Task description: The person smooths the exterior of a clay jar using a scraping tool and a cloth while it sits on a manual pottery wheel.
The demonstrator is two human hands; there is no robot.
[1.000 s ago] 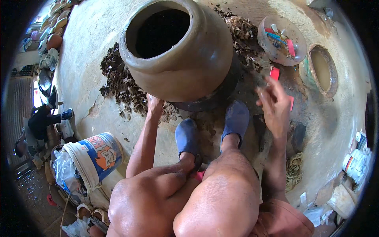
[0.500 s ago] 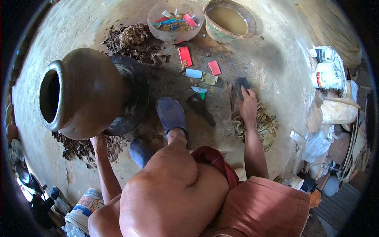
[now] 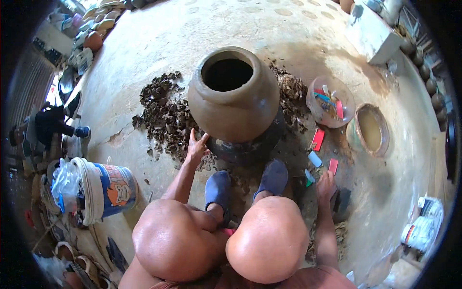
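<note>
A large brown clay pot [image 3: 231, 115] stands mouth up on a dark round base [image 3: 240, 151] in front of my feet. At the base's left edge is my left hand [image 3: 196, 147], thumb and fingers apart, nothing held. On the right, my right hand [image 3: 326, 187] is low over the floor, its fingers drawn together at the lower end of a pink flat piece [image 3: 333, 166]. What they hold, if anything, is hidden. A dark block [image 3: 342, 198] lies just right of that hand. A red flat piece [image 3: 318, 139] and a light blue one [image 3: 315, 159] lie beyond it.
Dark clay scraps [image 3: 166, 113] lie left of the pot, more [image 3: 291, 91] to its right. A translucent bowl of small tools [image 3: 315, 113] and a basin of murky water [image 3: 353, 137] stand at right. A bucket [image 3: 118, 190] stands at left; a person's shod foot [image 3: 82, 131] shows beyond.
The view has turned left, so the pot appears upright and central. My right hand has let go of the dark block and moved to the pink piece. My left hand stays by the base.
</note>
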